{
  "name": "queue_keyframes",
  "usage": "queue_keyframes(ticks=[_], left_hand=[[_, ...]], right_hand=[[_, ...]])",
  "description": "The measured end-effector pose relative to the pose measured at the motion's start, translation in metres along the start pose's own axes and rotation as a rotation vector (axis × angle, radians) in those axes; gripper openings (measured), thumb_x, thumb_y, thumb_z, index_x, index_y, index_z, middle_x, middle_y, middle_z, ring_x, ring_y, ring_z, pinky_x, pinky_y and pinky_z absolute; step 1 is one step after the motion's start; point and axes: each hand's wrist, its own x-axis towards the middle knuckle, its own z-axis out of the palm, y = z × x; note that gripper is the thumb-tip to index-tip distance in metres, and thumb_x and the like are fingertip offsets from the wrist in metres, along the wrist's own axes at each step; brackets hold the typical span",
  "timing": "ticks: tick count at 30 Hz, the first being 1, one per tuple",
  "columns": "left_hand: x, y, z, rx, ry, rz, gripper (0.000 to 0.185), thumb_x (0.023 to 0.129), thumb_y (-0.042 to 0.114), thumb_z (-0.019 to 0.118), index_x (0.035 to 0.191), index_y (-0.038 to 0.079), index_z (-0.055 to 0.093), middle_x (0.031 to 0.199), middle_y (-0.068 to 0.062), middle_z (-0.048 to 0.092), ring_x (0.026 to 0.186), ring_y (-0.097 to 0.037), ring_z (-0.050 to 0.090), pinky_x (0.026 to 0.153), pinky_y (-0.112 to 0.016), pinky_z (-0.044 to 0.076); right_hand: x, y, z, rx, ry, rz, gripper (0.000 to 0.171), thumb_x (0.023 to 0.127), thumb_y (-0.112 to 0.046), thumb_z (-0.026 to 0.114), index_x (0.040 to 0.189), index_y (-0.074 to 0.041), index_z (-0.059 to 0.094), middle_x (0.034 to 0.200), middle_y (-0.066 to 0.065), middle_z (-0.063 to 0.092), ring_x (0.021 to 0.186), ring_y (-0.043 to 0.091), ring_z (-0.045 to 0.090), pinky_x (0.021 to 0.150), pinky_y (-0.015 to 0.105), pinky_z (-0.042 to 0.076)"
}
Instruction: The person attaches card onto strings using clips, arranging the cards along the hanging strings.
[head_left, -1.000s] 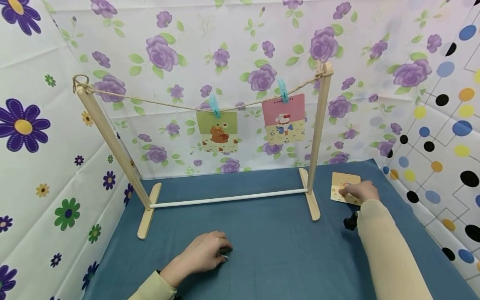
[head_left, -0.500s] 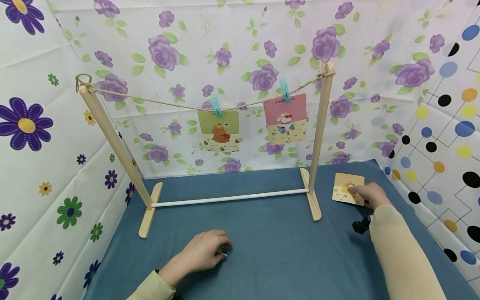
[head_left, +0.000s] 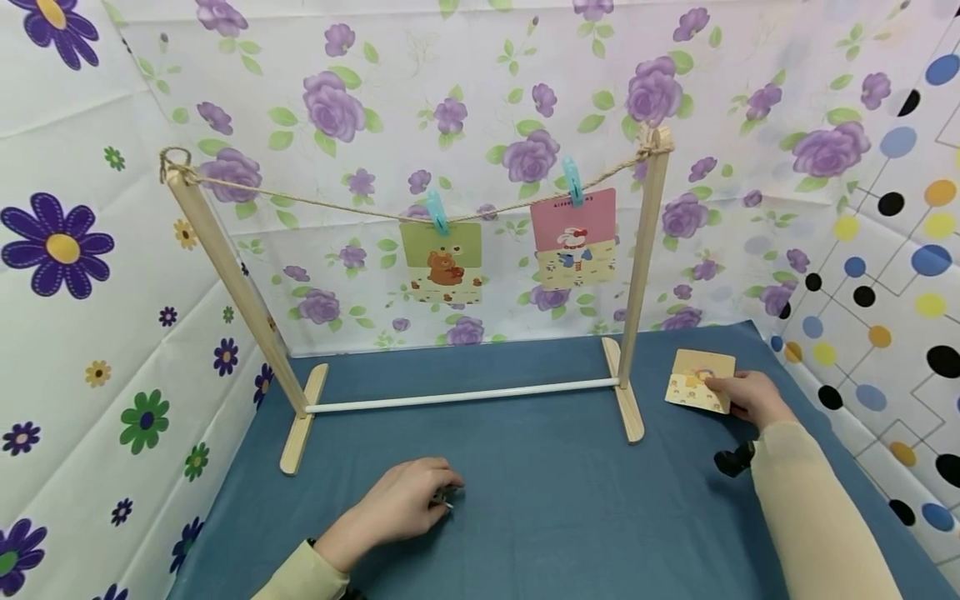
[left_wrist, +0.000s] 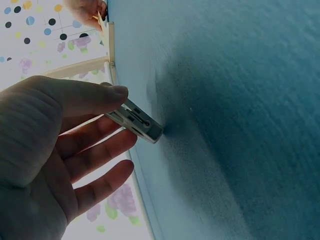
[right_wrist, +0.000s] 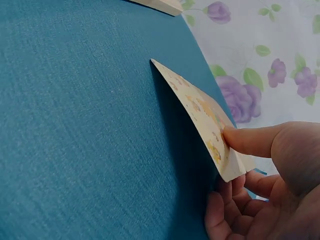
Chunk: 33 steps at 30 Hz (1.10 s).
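Observation:
My left hand (head_left: 401, 504) is low over the cloth and pinches a clothespin (left_wrist: 137, 120) between thumb and fingers; in the left wrist view its tip is close to the cloth. At the right, my right hand (head_left: 753, 398) pinches the right edge of a yellow picture card (head_left: 697, 382), thumb on the printed face and fingers beneath. The card is tilted, with a shadow under it in the right wrist view. From a twine line (head_left: 330, 202) hang a green bear card (head_left: 442, 258) and a pink rabbit card (head_left: 573, 237), each held by a blue clothespin (head_left: 573, 182).
The twine is tied between a left wooden post (head_left: 232, 283) and a right wooden post (head_left: 645, 258). A white rod (head_left: 457, 398) joins their feet low down. Blue cloth (head_left: 540, 500) covers the table. Patterned sheets (head_left: 420, 100) stand behind and at both sides.
My right hand has moved a little right and nearer, and the yellow card has shifted and turned slightly with it. My left hand stays nearly in place with the clothespin.

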Motion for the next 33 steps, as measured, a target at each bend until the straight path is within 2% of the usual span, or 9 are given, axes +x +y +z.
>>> queue_keyframes(ticks=[6,14,18,20,23,27,33], left_hand=[[0.000,0.001,0.000,-0.015,0.006,-0.008,0.032,0.092,0.008,0.085,0.122,0.015,0.079,0.102,0.007,0.069,0.086,-0.004,0.065,0.071,-0.027,0.055],[0.000,0.002,0.000,-0.026,0.014,-0.007,0.029,0.092,0.008,0.084,0.119,0.015,0.079,0.102,0.007,0.068,0.087,-0.005,0.065,0.071,-0.028,0.056],[0.001,0.001,0.000,-0.033,0.018,-0.003,0.028,0.092,0.008,0.084,0.118,0.016,0.079,0.103,0.007,0.069,0.088,-0.006,0.065,0.072,-0.029,0.056],[0.001,0.000,0.000,-0.038,0.022,-0.003,0.028,0.092,0.007,0.083,0.118,0.015,0.078,0.104,0.005,0.070,0.088,-0.007,0.066,0.073,-0.030,0.057],[0.001,-0.001,-0.001,-0.047,0.024,-0.005,0.028,0.092,0.007,0.083,0.119,0.014,0.078,0.105,0.004,0.070,0.089,-0.008,0.066,0.073,-0.030,0.057],[0.000,-0.002,-0.002,-0.053,0.018,-0.007,0.031,0.093,0.007,0.083,0.123,0.012,0.078,0.107,0.003,0.070,0.088,-0.007,0.066,0.073,-0.029,0.056],[-0.002,-0.005,-0.003,-0.073,0.018,-0.016,0.031,0.093,0.005,0.083,0.123,0.009,0.078,0.109,0.001,0.072,0.092,-0.008,0.068,0.076,-0.029,0.059]], right_hand=[[0.001,0.008,-0.003,0.015,0.016,0.003,0.093,0.103,-0.048,0.066,0.159,0.017,0.029,0.138,0.029,0.053,0.105,0.026,0.062,0.084,0.037,0.058],[0.002,0.021,-0.005,0.071,0.024,0.003,0.100,0.105,-0.058,0.058,0.163,0.015,0.020,0.140,0.030,0.054,0.096,0.017,0.064,0.079,0.031,0.059],[0.002,0.024,-0.006,0.116,0.023,-0.017,0.097,0.106,-0.055,0.059,0.163,0.015,0.022,0.120,0.017,0.066,0.085,0.010,0.066,0.078,0.032,0.061],[0.001,0.025,-0.007,0.123,0.018,-0.025,0.095,0.106,-0.053,0.059,0.162,0.014,0.024,0.108,0.007,0.067,0.083,0.009,0.066,0.077,0.032,0.060],[0.000,0.026,-0.008,0.130,0.007,-0.029,0.090,0.106,-0.053,0.061,0.161,0.012,0.031,0.098,-0.002,0.067,0.083,0.011,0.065,0.075,0.032,0.059],[-0.002,0.028,-0.007,0.152,-0.016,-0.039,0.089,0.106,-0.052,0.062,0.161,0.011,0.031,0.097,-0.005,0.068,0.086,0.010,0.066,0.077,0.031,0.059],[-0.003,0.030,-0.006,0.172,-0.022,-0.051,0.095,0.106,-0.049,0.064,0.165,0.011,0.021,0.103,-0.004,0.068,0.085,0.007,0.068,0.077,0.030,0.060]])
